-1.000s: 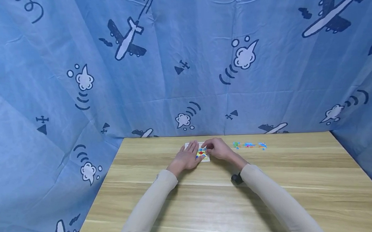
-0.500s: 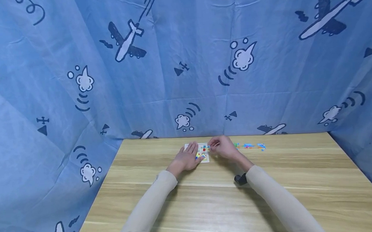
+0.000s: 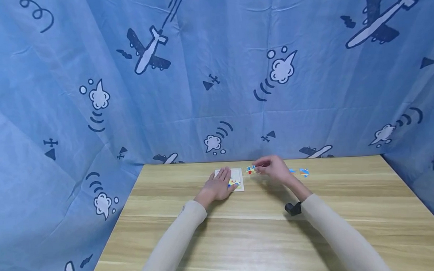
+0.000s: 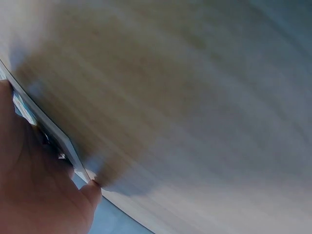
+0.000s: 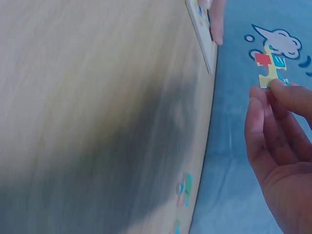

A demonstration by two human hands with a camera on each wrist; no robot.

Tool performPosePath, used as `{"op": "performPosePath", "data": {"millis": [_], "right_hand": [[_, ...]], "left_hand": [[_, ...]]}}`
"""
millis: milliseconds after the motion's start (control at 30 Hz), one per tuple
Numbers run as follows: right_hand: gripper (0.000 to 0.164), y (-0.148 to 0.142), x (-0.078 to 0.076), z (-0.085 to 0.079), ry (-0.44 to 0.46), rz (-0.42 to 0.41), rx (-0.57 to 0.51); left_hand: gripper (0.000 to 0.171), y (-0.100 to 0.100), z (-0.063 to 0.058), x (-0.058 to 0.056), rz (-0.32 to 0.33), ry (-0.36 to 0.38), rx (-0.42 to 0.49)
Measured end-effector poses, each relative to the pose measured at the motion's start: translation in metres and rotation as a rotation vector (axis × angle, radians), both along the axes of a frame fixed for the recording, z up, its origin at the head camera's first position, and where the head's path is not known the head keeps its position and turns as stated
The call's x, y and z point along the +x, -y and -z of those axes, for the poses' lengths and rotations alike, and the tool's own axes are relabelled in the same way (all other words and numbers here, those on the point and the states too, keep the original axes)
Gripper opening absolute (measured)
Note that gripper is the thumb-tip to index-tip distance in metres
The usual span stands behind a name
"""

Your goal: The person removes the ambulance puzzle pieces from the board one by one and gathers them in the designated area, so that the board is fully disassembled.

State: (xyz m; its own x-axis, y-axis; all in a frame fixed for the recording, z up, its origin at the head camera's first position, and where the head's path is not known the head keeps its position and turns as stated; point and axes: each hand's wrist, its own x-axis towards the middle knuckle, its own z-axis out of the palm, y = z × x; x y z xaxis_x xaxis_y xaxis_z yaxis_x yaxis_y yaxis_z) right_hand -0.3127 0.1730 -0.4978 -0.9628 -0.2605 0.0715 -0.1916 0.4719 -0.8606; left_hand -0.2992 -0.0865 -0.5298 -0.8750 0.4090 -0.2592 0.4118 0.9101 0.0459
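A small white-framed puzzle board (image 3: pixel 240 186) lies near the table's back edge, with some yellow and blue pieces in it. My left hand (image 3: pixel 218 185) rests on its left part with the fingers extended, covering much of the picture. In the left wrist view, the fingers (image 4: pixel 44 180) lie along the board's edge (image 4: pixel 46 119). To the right of the board, my right hand (image 3: pixel 274 170) pinches a jigsaw puzzle piece (image 3: pixel 250 170) between thumb and fingertips, held up off the table. That yellow, red and blue piece (image 5: pixel 270 73) shows its knobs and notches in the right wrist view.
More puzzle pieces (image 3: pixel 304 172) lie in a row on the wooden table (image 3: pixel 243 239), right of the board and partly behind the right hand. A blue airplane-print curtain (image 3: pixel 237 90) hangs right behind the table. A black device (image 3: pixel 292 208) sits at the right wrist.
My right hand has lifted the puzzle piece from the board and carried it to the right. My left hand has stayed on the board.
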Motion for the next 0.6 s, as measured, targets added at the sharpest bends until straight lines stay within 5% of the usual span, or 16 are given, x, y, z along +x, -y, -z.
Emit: {"op": "performPosePath", "data": {"millis": [600], "right_hand": [[0.026,-0.070,0.017,-0.004,-0.026,0.110,0.062]], "left_hand": [[0.077,0.002,0.001,0.000,0.001,-0.005,0.013]]}}
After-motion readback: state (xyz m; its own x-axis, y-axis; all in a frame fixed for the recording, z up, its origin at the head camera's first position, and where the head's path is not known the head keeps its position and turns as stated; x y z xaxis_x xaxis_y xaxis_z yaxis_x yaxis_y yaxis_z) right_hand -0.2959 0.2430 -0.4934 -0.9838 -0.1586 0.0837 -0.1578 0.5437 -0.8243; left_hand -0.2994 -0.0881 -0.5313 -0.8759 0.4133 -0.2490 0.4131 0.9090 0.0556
